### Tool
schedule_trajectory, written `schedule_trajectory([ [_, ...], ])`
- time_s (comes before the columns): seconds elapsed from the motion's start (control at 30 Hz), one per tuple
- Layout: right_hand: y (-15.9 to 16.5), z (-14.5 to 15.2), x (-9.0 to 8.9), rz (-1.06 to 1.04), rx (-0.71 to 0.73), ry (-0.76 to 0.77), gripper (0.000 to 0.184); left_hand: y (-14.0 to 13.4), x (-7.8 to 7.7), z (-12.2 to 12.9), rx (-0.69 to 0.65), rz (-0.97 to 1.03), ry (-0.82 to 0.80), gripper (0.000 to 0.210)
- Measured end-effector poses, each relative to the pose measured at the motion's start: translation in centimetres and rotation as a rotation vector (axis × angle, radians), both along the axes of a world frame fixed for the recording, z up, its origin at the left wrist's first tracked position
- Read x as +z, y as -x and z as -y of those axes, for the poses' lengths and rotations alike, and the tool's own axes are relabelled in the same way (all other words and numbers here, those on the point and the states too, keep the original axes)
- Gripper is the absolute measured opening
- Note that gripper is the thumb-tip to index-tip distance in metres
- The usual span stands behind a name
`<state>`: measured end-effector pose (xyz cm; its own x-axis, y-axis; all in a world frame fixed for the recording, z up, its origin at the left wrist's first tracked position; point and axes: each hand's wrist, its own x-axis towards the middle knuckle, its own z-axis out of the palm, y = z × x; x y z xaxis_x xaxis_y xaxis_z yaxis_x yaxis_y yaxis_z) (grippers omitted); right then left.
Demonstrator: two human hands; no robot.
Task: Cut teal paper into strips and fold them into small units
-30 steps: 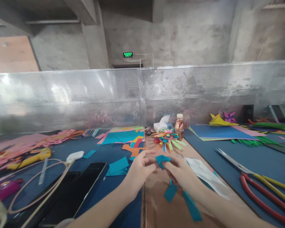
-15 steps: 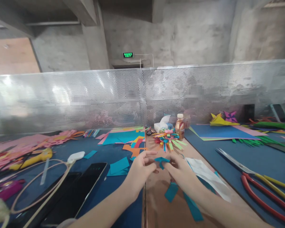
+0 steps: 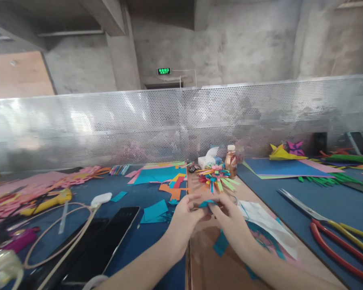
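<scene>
Between my two hands is a small folded piece of blue paper (image 3: 208, 203), held above the brown strip of the table. My left hand (image 3: 186, 211) pinches its left side with thumb and fingers. My right hand (image 3: 228, 211) grips the other side, its fingers bent over the paper and hiding part of it. Below my right wrist lies a blue paper strip (image 3: 220, 243). Left of my left hand sit several cut blue paper pieces (image 3: 155, 211). Beyond my hands stands a multicoloured paper-strip flower (image 3: 214, 175).
Large red-handled scissors (image 3: 316, 221) lie open at the right, beside a white tissue (image 3: 263, 217). A bottle (image 3: 230, 162) and tissue box (image 3: 210, 161) stand behind. At left are a black phone (image 3: 109, 241), a looped cable (image 3: 75, 204) and a yellow glue gun (image 3: 48, 203).
My hands have closed further around the blue paper, so less of it shows. My right forearm now covers more of the long blue strip below. The view has shifted slightly.
</scene>
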<state>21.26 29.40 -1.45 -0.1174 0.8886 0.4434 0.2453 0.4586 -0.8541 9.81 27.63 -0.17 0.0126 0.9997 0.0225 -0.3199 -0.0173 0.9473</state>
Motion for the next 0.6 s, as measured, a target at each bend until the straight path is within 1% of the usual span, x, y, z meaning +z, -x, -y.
schedule_trajectory([
  [0.1, 0.09, -0.06, -0.17, -0.017, 0.001, -0.003, 0.015, -0.02, 0.03, 0.07, -0.021, 0.069, 0.029, 0.035],
  [0.23, 0.36, -0.3, -0.47, -0.096, 0.034, 0.062, 0.015, -0.01, -0.08, 0.04, -0.023, 0.128, 0.021, 0.035],
  [0.3, 0.42, -0.32, -0.38, -0.11, 0.041, 0.066, 0.014, 0.0, -0.18, 0.0, -0.022, 0.145, 0.025, 0.035],
  [0.47, 0.15, -0.07, 0.2, -0.069, 0.026, -0.007, 0.014, 0.09, -0.42, -0.13, -0.03, 0.159, 0.019, 0.037],
  [0.6, -0.05, -0.25, 0.29, -0.031, 0.025, -0.062, 0.016, 0.23, -0.72, -0.39, -0.037, 0.135, -0.012, 0.035],
])
